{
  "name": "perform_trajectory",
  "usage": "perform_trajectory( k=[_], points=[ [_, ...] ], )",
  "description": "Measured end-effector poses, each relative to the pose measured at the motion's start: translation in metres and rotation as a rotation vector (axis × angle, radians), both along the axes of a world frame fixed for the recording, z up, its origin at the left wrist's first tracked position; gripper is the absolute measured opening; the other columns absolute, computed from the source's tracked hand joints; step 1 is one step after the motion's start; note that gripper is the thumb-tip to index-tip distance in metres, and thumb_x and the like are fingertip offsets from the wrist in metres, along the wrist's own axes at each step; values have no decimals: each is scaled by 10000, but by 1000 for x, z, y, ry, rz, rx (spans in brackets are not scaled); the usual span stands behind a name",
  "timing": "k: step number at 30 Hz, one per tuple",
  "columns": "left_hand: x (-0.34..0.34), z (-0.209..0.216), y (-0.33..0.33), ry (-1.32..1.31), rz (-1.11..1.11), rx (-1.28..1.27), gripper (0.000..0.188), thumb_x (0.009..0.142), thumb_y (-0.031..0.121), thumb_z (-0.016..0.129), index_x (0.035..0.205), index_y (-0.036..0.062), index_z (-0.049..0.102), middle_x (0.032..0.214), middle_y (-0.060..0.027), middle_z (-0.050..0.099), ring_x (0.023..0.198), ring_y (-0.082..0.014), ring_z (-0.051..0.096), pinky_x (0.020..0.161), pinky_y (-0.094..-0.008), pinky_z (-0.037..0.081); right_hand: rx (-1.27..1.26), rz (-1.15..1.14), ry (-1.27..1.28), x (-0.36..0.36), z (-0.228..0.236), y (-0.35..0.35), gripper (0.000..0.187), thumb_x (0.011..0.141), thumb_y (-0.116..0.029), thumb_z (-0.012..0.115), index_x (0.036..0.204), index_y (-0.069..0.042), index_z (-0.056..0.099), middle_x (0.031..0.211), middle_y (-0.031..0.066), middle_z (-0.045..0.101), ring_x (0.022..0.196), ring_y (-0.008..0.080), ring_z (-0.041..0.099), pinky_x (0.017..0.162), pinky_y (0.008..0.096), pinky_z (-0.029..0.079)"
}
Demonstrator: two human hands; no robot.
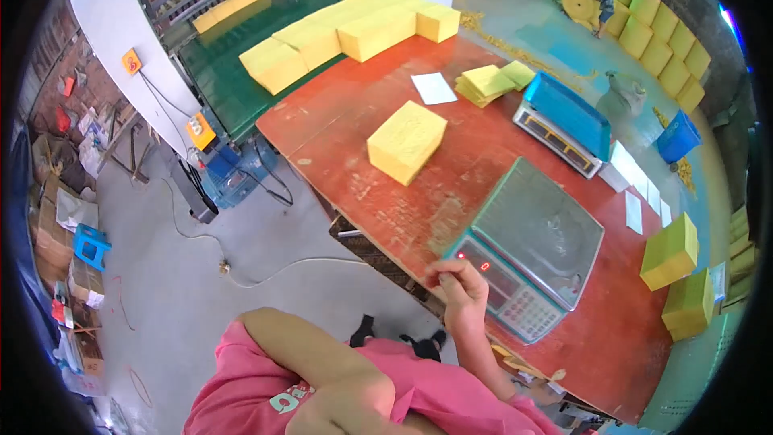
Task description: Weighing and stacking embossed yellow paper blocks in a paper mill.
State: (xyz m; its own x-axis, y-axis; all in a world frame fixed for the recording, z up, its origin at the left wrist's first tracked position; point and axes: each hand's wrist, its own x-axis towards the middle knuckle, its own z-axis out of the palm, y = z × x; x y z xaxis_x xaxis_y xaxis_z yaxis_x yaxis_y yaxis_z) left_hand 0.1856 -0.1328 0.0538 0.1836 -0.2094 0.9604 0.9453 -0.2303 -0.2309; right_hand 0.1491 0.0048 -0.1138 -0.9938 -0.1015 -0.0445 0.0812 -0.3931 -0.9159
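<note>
My right hand [460, 288] is held over the near edge of the red table, in front of a scale's display. Its fingers are curled together, and whatever they may hold cannot be made out. Beside it stands the digital counting scale [541, 229], with a grey plate and a lit red readout; nothing lies on the plate. Farther left on the table sits a yellow block [407, 142] that looks like stacked paper. A bare bent arm [330, 362] crosses in front of my pink shirt; my left hand is out of sight.
A second scale [564, 123] with a blue tray stands behind, near loose yellow stacks [487, 83] and a white sheet [433, 89]. Several yellow blocks [354, 26] line the far edge beside a green conveyor [217, 84]. More blocks [670, 251] stand right. A hose crosses the floor.
</note>
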Motion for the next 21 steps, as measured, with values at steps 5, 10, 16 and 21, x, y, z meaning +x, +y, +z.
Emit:
perform_trajectory(
  k=[5, 10, 16, 21],
  points=[
    [-10, -11, -77, -176, 49, -242, 68, 946, 121, 541, 1013, 126, 549, 1026, -48, 571, 877, -193, 582, 651, -354, 491, 144, 82, 65, -57, -8, -69, 219, 939, 57, 478, 1124, 16, 589, 997, 87, 633, 844, 139, 623, 796, 278, 506],
    [-80, -42, -110, -334, 458, -671, 129, 779, 32, 647, 905, 11, 668, 945, -157, 654, 771, -294, 669, 640, -412, 564, 71, 100, 78, -121, -29, -116, 347, 915, 69, 496, 1254, 5, 527, 1139, 76, 589, 862, 125, 621, 806, 274, 501],
    [-191, -143, -182, -1246, 684, -733, 347, 897, 151, 647, 1217, 19, 621, 1268, -158, 603, 1075, -264, 624, 878, -352, 522, 535, -86, 544, -176, -8, -149, 335, 850, 73, 573, 1176, -4, 595, 1151, 145, 637, 920, 222, 664, 829, 305, 516],
    [-304, -238, -184, -1896, 38, -255, 614, 915, 322, 645, 1420, 24, 463, 1356, -222, 544, 1294, -332, 500, 1092, -389, 370, 895, -221, 926, -273, 32, -166, 282, 824, -3, 639, 1106, -10, 640, 1171, 196, 643, 1129, 353, 607, 981, 433, 469]
  ],
)
